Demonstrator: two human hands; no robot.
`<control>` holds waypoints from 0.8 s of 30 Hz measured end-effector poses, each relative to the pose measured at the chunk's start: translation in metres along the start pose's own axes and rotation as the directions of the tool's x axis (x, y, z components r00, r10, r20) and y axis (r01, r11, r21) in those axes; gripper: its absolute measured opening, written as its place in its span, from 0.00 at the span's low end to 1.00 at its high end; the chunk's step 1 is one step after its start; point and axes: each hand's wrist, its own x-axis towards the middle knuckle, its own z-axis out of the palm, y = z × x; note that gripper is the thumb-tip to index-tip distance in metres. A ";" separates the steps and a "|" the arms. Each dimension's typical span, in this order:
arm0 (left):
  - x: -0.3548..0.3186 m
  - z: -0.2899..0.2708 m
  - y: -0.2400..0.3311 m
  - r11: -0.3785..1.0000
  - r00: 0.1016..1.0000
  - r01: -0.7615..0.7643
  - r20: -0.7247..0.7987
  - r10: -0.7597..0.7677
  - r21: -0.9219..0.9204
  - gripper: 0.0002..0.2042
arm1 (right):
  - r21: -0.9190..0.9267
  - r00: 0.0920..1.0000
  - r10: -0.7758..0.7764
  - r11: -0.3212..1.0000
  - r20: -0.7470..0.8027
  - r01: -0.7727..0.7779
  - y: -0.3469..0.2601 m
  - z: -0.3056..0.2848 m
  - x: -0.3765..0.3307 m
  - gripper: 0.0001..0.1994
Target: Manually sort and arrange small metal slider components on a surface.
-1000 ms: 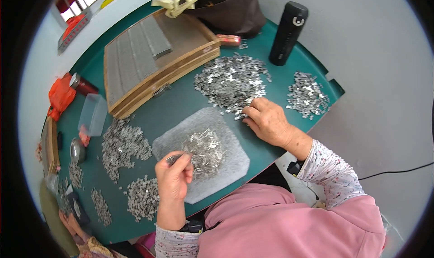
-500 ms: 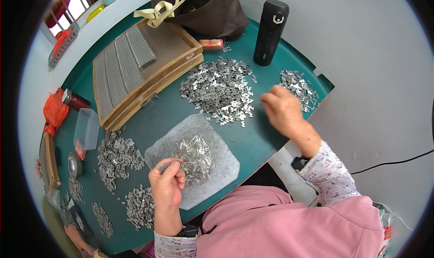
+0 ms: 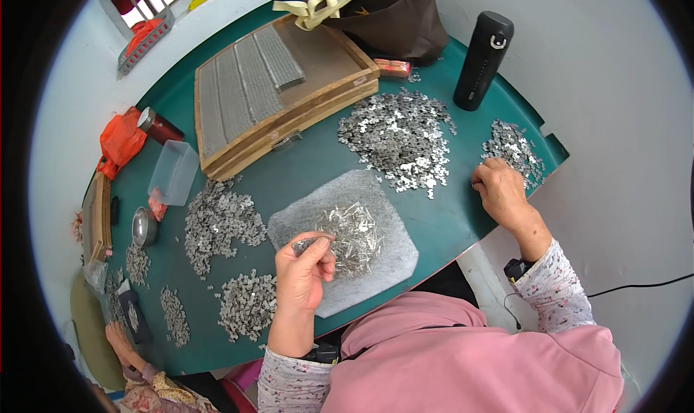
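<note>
My left hand (image 3: 303, 272) is closed, thumb over curled fingers, on a short stack of small grey metal pieces (image 3: 305, 246). It hovers over the near left part of a grey cloth mat (image 3: 394, 257), beside a heap of thin silvery metal pins (image 3: 353, 236). My right hand (image 3: 506, 196) is at the near left edge of a small pile of flat metal pieces (image 3: 513, 152) on the right. Its fingers are curled together, and whatever they hold is hidden. Between the hands, farther back, lies a larger pile of similar shiny metal pieces (image 3: 397, 138).
A wooden tray (image 3: 289, 134) bears rows of stacked grey strips. Behind it are a dark bag (image 3: 405, 22) and a black bottle (image 3: 483, 62). More metal piles (image 3: 220, 221), a clear plastic box (image 3: 173, 173) and a metal bowl (image 3: 144, 227) stand left. Another person's hand (image 3: 119, 341) rests lower left.
The whole view has shifted, so the table sits farther right in the picture. My right hand has come slightly nearer me beside the small pile. My left hand keeps its grip.
</note>
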 end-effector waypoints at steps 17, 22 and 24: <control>-0.004 0.007 -0.011 0.999 0.995 -0.047 0.090 0.049 -0.028 0.07 | 0.864 0.934 -0.356 0.457 -0.040 0.211 -0.152 0.005 0.028 0.07; -0.008 0.000 -0.013 0.993 0.994 -0.096 0.048 0.099 -0.066 0.07 | 0.952 0.920 -0.372 0.305 0.126 -0.008 -0.175 0.022 0.034 0.07; -0.010 -0.004 -0.014 0.992 0.994 -0.102 0.032 0.105 -0.076 0.07 | 0.953 0.919 -0.372 0.303 0.128 -0.010 -0.181 0.028 0.033 0.07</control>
